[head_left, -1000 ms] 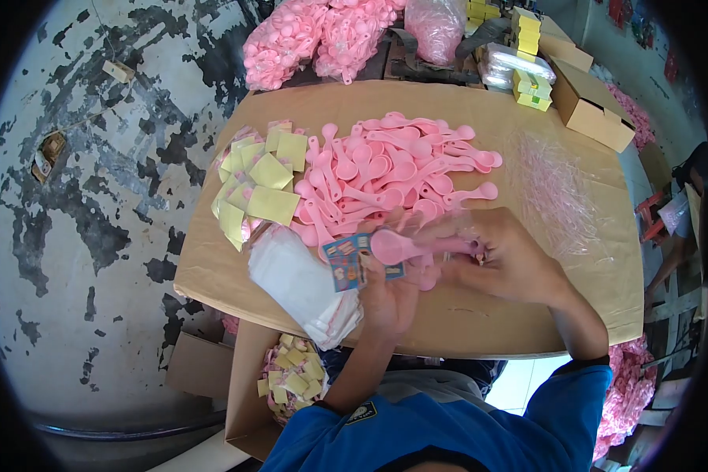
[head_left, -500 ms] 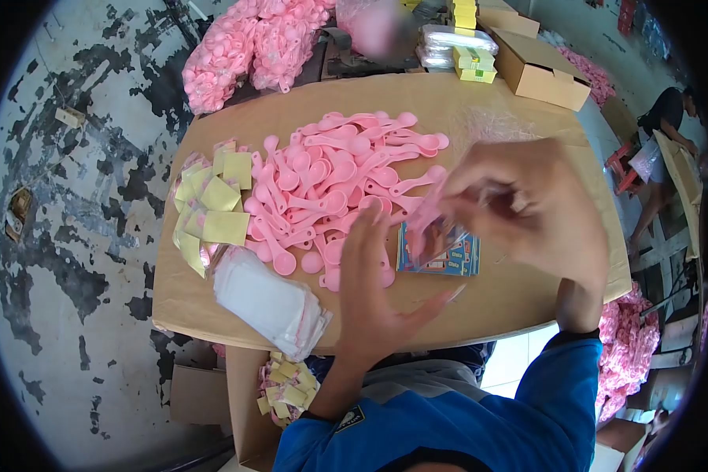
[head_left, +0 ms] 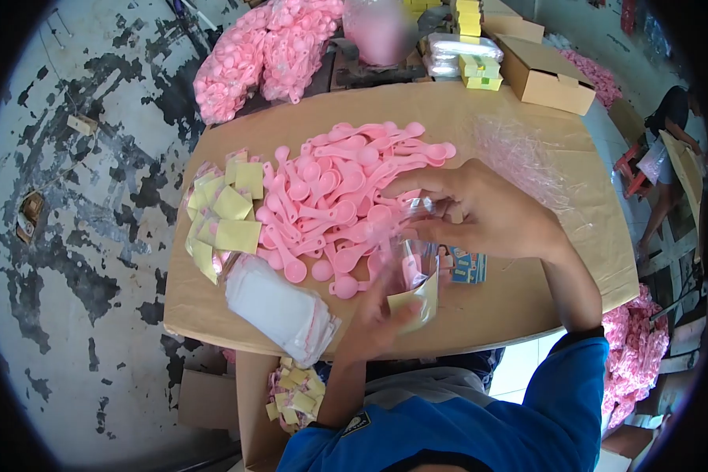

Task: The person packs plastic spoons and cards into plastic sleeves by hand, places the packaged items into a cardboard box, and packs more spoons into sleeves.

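My left hand [head_left: 372, 321], somewhat blurred, grips a small clear plastic bag [head_left: 408, 250]. A pale yellow card [head_left: 422, 304] and something pink, apparently a measuring spoon, show in the bag. Curled over the bag's top is my right hand [head_left: 495, 206], with shiny plastic between thumb and forefinger. Beyond the bag spreads a heap of pink measuring spoons [head_left: 342, 182]. Partly hidden behind it, a stack of blue printed cards [head_left: 467, 267] lies on the table. A pile of empty clear bags [head_left: 275, 303] is left of my left hand.
Filled packs with yellow cards [head_left: 236, 203] lie at the table's left. Clear plastic strips [head_left: 519, 161] are scattered at the right. Large bags of spoons [head_left: 236, 75] and a cardboard box [head_left: 547, 75] stand beyond the far edge. Another person [head_left: 669, 118] sits at far right.
My right hand has moved left and come down to the bag's top. My left hand, open before, now grips the bag. The yellow card side now shows.
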A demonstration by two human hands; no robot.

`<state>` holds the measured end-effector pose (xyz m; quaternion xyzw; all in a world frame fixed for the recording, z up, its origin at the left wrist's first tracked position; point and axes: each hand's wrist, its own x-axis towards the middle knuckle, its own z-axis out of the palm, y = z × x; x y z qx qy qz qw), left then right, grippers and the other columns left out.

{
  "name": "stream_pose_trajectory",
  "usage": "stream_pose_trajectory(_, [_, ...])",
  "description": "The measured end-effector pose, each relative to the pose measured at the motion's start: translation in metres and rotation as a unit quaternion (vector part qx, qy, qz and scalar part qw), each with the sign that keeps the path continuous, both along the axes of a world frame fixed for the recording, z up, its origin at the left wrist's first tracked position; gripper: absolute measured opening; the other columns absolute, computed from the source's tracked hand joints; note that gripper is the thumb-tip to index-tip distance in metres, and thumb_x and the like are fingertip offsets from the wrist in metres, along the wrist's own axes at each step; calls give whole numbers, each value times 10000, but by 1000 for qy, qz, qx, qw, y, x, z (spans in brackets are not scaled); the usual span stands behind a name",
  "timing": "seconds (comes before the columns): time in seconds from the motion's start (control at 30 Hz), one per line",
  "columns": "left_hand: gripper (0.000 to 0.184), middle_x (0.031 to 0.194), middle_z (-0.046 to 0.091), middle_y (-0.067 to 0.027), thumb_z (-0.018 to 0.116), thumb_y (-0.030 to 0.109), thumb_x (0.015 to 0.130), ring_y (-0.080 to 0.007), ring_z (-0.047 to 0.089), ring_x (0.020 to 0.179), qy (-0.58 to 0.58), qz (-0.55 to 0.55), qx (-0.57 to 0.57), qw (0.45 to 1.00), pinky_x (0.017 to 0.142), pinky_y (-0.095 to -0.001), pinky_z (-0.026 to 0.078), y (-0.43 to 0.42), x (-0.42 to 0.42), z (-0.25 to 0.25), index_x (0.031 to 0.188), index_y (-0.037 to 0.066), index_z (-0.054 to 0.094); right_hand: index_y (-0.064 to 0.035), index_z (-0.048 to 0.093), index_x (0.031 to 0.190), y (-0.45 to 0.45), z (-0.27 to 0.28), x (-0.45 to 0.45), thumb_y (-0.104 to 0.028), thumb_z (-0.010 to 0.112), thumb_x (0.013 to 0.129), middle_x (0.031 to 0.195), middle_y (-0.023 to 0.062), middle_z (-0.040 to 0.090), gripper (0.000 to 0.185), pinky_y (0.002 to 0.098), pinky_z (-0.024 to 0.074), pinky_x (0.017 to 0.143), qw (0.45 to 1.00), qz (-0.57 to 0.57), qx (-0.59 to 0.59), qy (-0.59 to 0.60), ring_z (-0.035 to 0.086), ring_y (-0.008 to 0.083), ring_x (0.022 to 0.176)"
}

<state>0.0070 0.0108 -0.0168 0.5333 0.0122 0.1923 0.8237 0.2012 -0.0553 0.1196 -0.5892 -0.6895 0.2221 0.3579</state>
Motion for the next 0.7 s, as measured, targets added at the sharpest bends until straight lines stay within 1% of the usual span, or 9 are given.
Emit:
stream_pose_trajectory(0.03, [487, 1290, 551, -130, 516, 157, 996, -195, 537, 1198, -18, 158, 56, 986, 1019, -356, 440, -3, 8, -3, 1419, -20, 352, -18, 581, 1212, 1, -5, -1, -113, 667, 859, 908, 176, 689, 376, 356, 535, 718, 1000, 2, 10, -13, 683, 252, 744])
stream_pose_trajectory(0.1, [417, 1250, 568, -125, 480, 165, 1015, -176, 575, 1131, 8, 184, 38, 982, 944, -321, 486, 3, 5, 15, 1380, -22, 401, -22, 591, 1186, 4, -10, -2, -102, 653, 861, 906, 182, 684, 341, 368, 532, 720, 999, 8, 29, -45, 680, 264, 739])
stream_pose_trajectory(0.2, [338, 1167, 607, -111, 432, 175, 1038, -144, 631, 1002, 21, 232, 52, 971, 805, -265, 538, 14, 12, 10, 1309, -19, 483, -36, 636, 1060, 6, -16, -10, -72, 711, 805, 951, 110, 664, 268, 368, 536, 681, 993, -46, 18, -104, 674, 274, 748])
stream_pose_trajectory(0.27, [343, 1129, 619, -95, 435, 177, 1037, -126, 636, 941, 78, 258, 48, 962, 783, -263, 541, 14, 10, 23, 1316, -15, 487, -56, 655, 1001, 10, -18, -10, -118, 735, 782, 940, 81, 657, 241, 379, 536, 738, 955, -62, 175, -230, 655, 257, 828])
stream_pose_trajectory(0.3, [344, 1116, 619, -88, 436, 171, 1036, -108, 624, 914, 89, 269, 59, 957, 777, -251, 530, 12, 11, 27, 1321, -15, 490, -67, 664, 971, 11, -20, -11, -141, 747, 771, 935, 66, 654, 229, 385, 536, 767, 922, -71, 249, -288, 646, 249, 868])
stream_pose_trajectory(0.4, [354, 1080, 623, -66, 440, 147, 1031, -59, 579, 837, 113, 291, 103, 944, 757, -212, 491, 9, 10, 30, 1339, -18, 495, -95, 685, 909, 12, -31, -19, -204, 718, 732, 957, 25, 635, 210, 356, 522, 781, 911, -50, 255, -320, 593, 196, 968])
stream_pose_trajectory(0.47, [368, 1057, 626, -53, 442, 126, 1024, -30, 535, 791, 120, 290, 154, 937, 739, -184, 457, 11, 7, 25, 1357, -23, 488, -84, 683, 888, 16, -39, -21, -212, 709, 730, 950, 24, 642, 205, 353, 514, 804, 903, -63, 264, -333, 590, 193, 971])
stream_pose_trajectory(0.57, [380, 1026, 638, -39, 448, 102, 1012, -7, 494, 779, 88, 259, 97, 957, 692, -156, 408, 16, 7, 18, 1364, -38, 479, -76, 682, 869, 20, -45, -20, -211, 697, 718, 914, 21, 649, 203, 347, 503, 815, 896, -61, 265, -352, 594, 192, 953])
stream_pose_trajectory(0.7, [398, 908, 602, -3, 448, 91, 1006, -12, 448, 721, 156, 247, 166, 942, 630, -163, 379, 16, 3, 30, 1380, -45, 451, -81, 682, 841, 24, -52, -18, -193, 689, 706, 842, 17, 653, 177, 344, 496, 800, 897, -47, 258, -355, 602, 194, 919])
